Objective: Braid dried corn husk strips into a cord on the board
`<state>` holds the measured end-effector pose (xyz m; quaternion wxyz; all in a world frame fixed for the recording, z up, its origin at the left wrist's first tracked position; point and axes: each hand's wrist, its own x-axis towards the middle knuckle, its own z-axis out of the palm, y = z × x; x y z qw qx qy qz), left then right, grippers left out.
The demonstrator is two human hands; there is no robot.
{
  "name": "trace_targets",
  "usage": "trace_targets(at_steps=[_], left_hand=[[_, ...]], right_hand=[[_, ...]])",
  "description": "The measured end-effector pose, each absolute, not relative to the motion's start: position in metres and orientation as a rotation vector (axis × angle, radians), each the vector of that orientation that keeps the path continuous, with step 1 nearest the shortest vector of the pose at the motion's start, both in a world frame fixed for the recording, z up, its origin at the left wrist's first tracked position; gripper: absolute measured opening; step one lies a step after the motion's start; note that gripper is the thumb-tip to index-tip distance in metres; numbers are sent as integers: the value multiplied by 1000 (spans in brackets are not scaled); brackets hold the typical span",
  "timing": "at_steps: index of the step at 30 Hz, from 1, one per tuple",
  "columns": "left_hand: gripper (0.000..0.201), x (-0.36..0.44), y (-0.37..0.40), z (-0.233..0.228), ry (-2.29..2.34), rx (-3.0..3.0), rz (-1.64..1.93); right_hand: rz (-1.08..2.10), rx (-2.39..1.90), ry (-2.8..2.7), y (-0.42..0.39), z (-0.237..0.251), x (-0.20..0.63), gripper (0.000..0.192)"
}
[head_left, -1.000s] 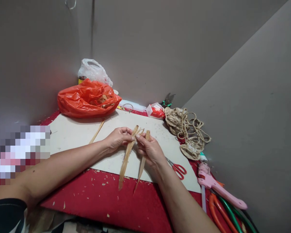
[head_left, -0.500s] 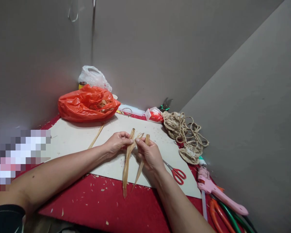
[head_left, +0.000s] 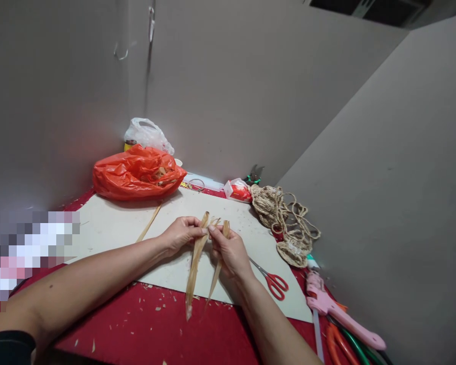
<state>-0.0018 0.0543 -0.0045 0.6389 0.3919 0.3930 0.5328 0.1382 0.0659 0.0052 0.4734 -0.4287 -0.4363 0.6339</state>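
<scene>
1. The left hand (head_left: 182, 235) and right hand (head_left: 228, 248) meet over the cream board (head_left: 110, 223), both pinched on the upper ends of two dried leaf strips (head_left: 194, 266) — fingertips nearly touching at the join.
2. The strips hang toward 6 o'clock, their tips past the board's near edge above the red cloth (head_left: 167, 329). They look dry and thin, so a hard twist or sharp fold could split them along the grain.
3. The pinch sits close to the strip ends; if either hand slackens, a strip could slide out and the join come apart.
4. Red scissors (head_left: 274, 283) lie at 4 o'clock, just beside the right wrist — a sweep of that forearm could knock them.
5. The twine bundle (head_left: 285, 223) at 2 o'clock and the orange bag (head_left: 137, 172) at 11 o'clock lie well apart.
</scene>
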Motion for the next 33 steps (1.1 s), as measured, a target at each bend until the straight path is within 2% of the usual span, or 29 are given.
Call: trace_targets(at_steps=[8, 13, 23, 28, 33], left_hand=[[27, 0, 55, -7, 903, 850, 1217], [17, -10, 60, 3, 844, 678, 1277], [23, -26, 69, 7, 879, 708, 1338], [23, -23, 65, 6, 929, 678, 1317], [15, -16, 62, 7, 832, 655, 1330]], right_hand=[[1561, -1036, -1042, 69, 2, 139, 42], [1580, -940, -888, 78, 7, 145, 41], [1110, -903, -445, 115, 28, 203, 18], [1229, -885, -446, 120, 39, 220, 19], [1556, -840, -671, 107, 35, 200, 26]])
